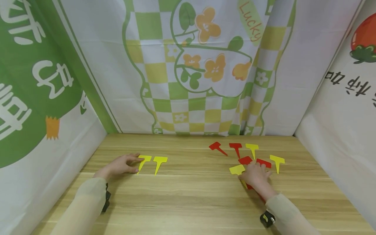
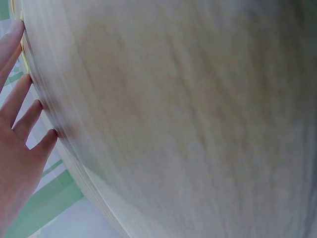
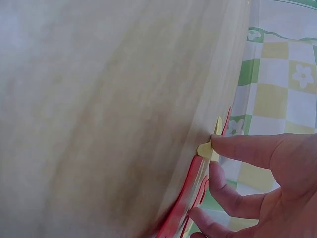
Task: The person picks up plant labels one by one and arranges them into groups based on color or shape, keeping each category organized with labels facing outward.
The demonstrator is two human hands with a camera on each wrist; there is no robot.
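Observation:
Two yellow T-shaped plant labels lie side by side at the left of the table. My left hand (image 1: 121, 165) rests at the outer yellow label (image 1: 145, 158), its fingertips and thumb right at the edge; the other yellow label (image 1: 160, 159) is just to the right. In the left wrist view the fingers (image 2: 19, 96) are spread, tips down on the wood. My right hand (image 1: 256, 175) is over a cluster of red and yellow labels, partly covering them. Its thumb and index finger pinch a yellow label (image 3: 205, 150), with a red label (image 3: 184, 198) close beneath.
Behind the right hand lie two red labels (image 1: 236, 145) and a yellow label (image 1: 252, 147); another yellow label (image 1: 277, 159) is to its right. Wooden tabletop (image 1: 188, 202) spans the front. A checked cloth (image 1: 194, 107) hangs at the back, with printed cloths on both sides.

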